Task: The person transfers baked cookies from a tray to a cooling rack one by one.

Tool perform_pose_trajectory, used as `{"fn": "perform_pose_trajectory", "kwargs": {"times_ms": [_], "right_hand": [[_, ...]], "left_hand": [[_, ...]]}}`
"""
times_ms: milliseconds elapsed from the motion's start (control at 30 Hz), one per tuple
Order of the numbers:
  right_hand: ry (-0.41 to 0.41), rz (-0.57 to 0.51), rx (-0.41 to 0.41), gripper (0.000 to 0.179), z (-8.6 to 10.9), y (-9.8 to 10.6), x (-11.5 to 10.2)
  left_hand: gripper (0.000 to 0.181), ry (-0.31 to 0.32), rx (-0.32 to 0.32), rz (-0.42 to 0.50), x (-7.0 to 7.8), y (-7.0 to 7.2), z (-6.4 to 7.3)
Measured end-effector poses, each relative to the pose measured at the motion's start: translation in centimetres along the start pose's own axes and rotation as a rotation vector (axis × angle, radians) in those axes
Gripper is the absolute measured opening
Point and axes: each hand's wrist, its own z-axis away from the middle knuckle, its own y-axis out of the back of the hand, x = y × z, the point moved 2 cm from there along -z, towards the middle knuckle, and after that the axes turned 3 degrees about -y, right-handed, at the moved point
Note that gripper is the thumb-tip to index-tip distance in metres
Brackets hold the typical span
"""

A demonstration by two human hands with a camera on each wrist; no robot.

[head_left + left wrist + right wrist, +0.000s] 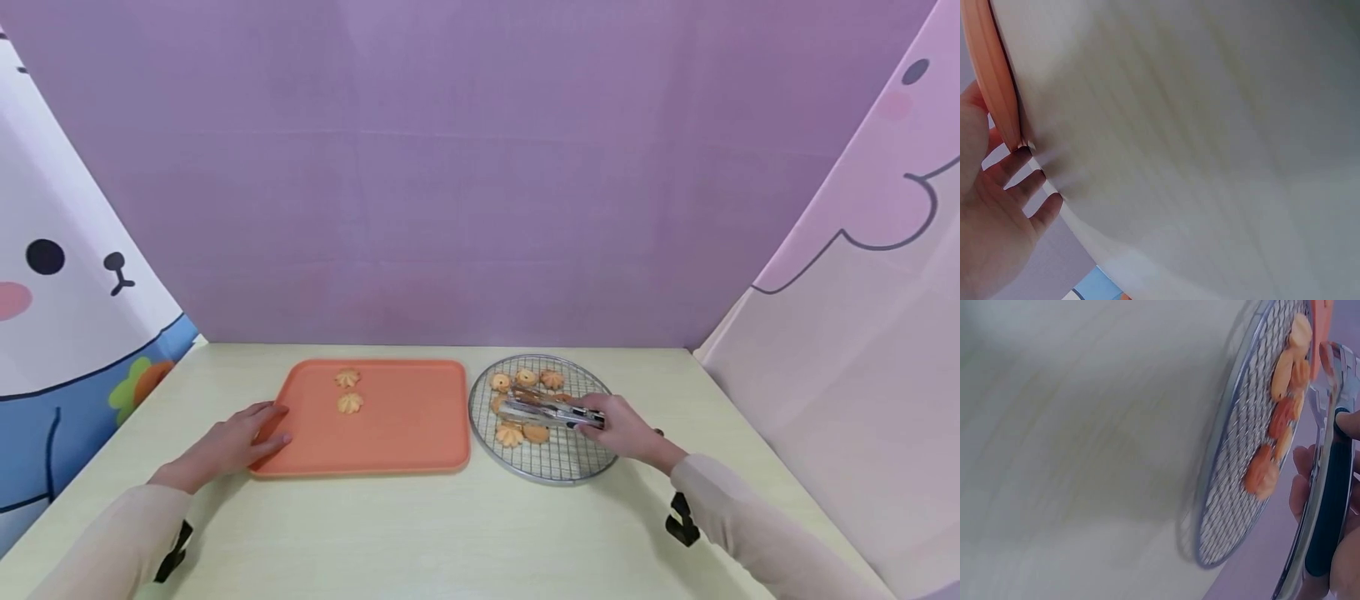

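My left hand (234, 442) rests at the left edge of an orange tray (405, 433), thumb and fingers spread along the rim. Its fingers (1013, 165) look fairly straight beside the tray's corner in the left wrist view. Two ridged piped cookies (349, 403) lie on the tray, one behind the other. My right hand (621, 425) grips metal tongs (551, 412) with dark handle grips. The tongs' tips reach over several cookies (510, 434) on a round wire rack (573, 458), hiding some of them. Both tong arms (1329, 487) stand slightly apart in the right wrist view.
The tray and rack stand side by side on a pale wooden table (420, 533), a narrow gap between them. A purple cloth wall (450, 208) rises behind the table. Printed cartoon curtains (67, 317) hang at both sides. Each wrist has a black strap.
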Motion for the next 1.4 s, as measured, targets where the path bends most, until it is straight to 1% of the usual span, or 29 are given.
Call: {"fn": "perform_pose_trajectory", "kwargs": {"times_ms": [300,433,533,700,900,1067,1200,1333,1400], "right_hand": [[0.036,0.048,-0.001,0.037,-2.2,-1.1,-1.9],[0.036,0.018,-0.026,0.037,-3.3,-1.8,-2.8],[0.026,-0.002,-0.046,0.038,-4.0,-2.4,-3.4],[0.021,0.014,-0.059,0.039,-5.2,-3.4,-4.3],[-0.011,0.01,-0.073,0.039,-6.4,-4.5,-5.1],[0.029,-0.014,-0.101,0.036,-7.4,-5.2,-5.5],[0.037,-0.029,-0.112,0.035,-8.3,-5.7,-6.0],[0.044,-0.014,-0.111,0.034,-9.3,-6.4,-6.7],[0.054,0.018,-0.108,0.034,-9.8,-6.7,-7.2]], "left_hand": [[0.067,0.021,-0.011,0.009,0.1,-0.1,-0.1],[0.067,0.025,-0.014,0.008,0.1,-0.1,-0.2],[0.066,0.028,-0.014,0.009,0.1,-0.1,-0.1],[0.065,0.031,-0.014,0.013,0.4,0.0,0.0],[0.065,0.036,-0.021,0.02,0.5,0.1,0.1],[0.065,0.032,-0.018,0.017,0.4,0.1,0.1],[0.065,0.024,-0.013,0.011,0.4,0.2,0.1],[0.065,0.022,-0.012,0.01,0.4,0.3,0.1],[0.065,0.024,-0.014,0.015,0.5,0.3,0.2]]}}
